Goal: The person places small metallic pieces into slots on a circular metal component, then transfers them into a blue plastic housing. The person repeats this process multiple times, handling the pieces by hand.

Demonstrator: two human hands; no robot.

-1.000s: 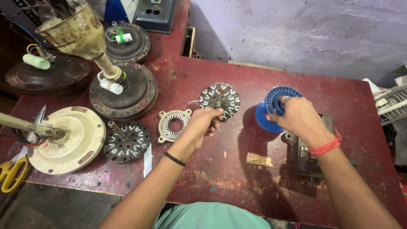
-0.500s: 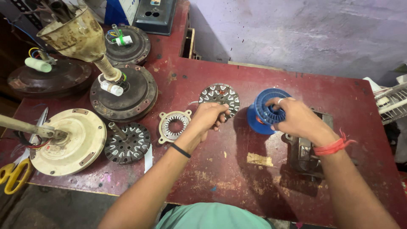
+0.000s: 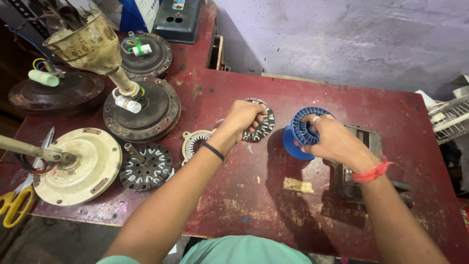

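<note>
in the head view we look down on a dark red worktable set against a grey wall. our left hand is closed in a fist around the near-left edge of a round slotted metal stator, which lies flat on the table near its middle; the fingers curl over the rim and hide part of it. our right hand sits just right of that, fingers wrapped over the top of a blue plastic spool, gripping it; the spool stands on the table, tilted a little toward the left, right beside the stator. a black band circles our left wrist and a red thread our right.

under our right forearm a grey metal block-shaped tool rests on the table. left of the stator lies a small ring-shaped bearing plate, and further left a dark slotted rotor with a short shaft. near the left edge sits a cream fan motor housing with a rod running off to the left. beyond it stands a dark rusty motor housing bearing a brass-coloured cup on a stem. yellow-handled scissors lie at the near left corner. a white wire guard shows at the far right.
</note>
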